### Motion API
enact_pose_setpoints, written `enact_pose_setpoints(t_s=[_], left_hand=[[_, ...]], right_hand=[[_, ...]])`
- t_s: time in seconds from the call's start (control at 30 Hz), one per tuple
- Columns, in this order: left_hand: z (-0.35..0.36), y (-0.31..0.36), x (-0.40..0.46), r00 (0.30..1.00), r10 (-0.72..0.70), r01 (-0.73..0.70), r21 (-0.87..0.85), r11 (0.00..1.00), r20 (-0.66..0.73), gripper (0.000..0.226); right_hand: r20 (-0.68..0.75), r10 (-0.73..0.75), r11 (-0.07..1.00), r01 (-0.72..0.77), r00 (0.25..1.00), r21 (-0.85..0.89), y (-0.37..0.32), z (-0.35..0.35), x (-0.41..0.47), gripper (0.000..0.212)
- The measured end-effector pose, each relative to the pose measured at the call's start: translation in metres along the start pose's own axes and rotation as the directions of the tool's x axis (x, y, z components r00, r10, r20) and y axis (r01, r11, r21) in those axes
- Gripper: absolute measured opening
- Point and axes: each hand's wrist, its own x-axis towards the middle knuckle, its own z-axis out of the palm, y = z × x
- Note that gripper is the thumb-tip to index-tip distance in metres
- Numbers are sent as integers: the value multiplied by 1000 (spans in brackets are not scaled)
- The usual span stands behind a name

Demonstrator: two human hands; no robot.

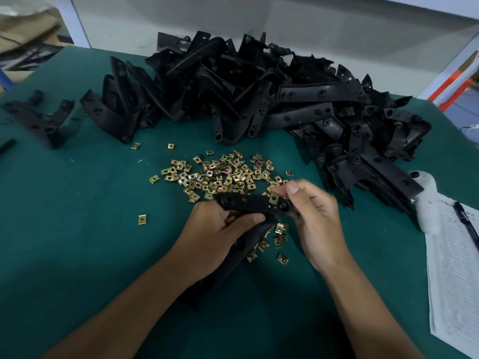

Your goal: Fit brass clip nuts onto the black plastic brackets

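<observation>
Your left hand (220, 229) grips a black bracket (255, 206) above the near bench (77, 229); your right hand (308, 211) fingers pinch a brass clip nut (274, 197) on its right end.

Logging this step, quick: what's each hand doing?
Left hand: grips the black bracket.
Right hand: pinches a brass clip nut at the bracket's end.

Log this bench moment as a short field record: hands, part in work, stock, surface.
left hand: grips black bracket
right hand: pinches brass clip nut at the bracket's edge
loose clip nuts: scattered beyond the hands
bracket pile: heaped at the back
surface: green mat
right edge: printed sheet, pen
</observation>
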Motion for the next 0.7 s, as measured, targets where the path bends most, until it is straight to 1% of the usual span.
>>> enact_pose_setpoints(t_s=[0.1, 0.23, 0.27, 0.3, 0.33, 0.37, 0.43, 0.47, 0.5, 0.53, 0.6, 0.7], left_hand=[[-1, 1, 0, 1000, 1, -1, 23, 1000, -6, 23], [-1, 1, 0, 1000, -7, 7, -11, 1000, 17, 24], [-1, 1, 0, 1000, -10, 11, -24, 1000, 29, 22], [-1, 1, 1, 999, -10, 12, -37, 999, 38, 20], [-1, 1, 1, 999, -11, 13, -50, 999, 48, 18], [-1, 1, 2, 998, -10, 14, -65, 998, 58, 18], [-1, -1, 2, 998, -13, 18, -88, 996, 66, 23], [-2, -2, 1, 998, -14, 20, -92, 996, 67, 24], [-2, -3, 1, 998, -14, 20, -97, 995, 68, 24], [-2, -3, 1, 998, -16, 23, -99, 995, 67, 24], [-2, -4, 0, 998, -18, 24, -90, 996, 68, 24], [0, -4, 0, 998, -6, 10, -66, 998, 62, 22]], right_hand=[[27, -14, 1000, 14, 1000, 3, 1, 3, -1, 34], [39, -12, 999, 10, 999, 40, 4, 5, -1, 29], [52, 7, 997, -11, 999, 77, 5, 4, 0, 27], [74, 42, 987, -53, 996, 153, 5, 3, 1, 27], [106, 95, 955, -120, 990, 272, 5, 2, 1, 29], [146, 158, 888, -205, 977, 411, 4, 0, 3, 30], [198, 285, 679, -344, 938, 648, 4, -4, 8, 39], [196, 329, 599, -365, 924, 713, 4, -7, 10, 47], [192, 356, 550, -371, 914, 748, 4, -10, 12, 54], [192, 369, 521, -373, 910, 768, 4, -13, 14, 58], [204, 370, 489, -377, 906, 786, 5, -16, 16, 60], [220, 360, 496, -385, 907, 778, 4, -20, 17, 55]])
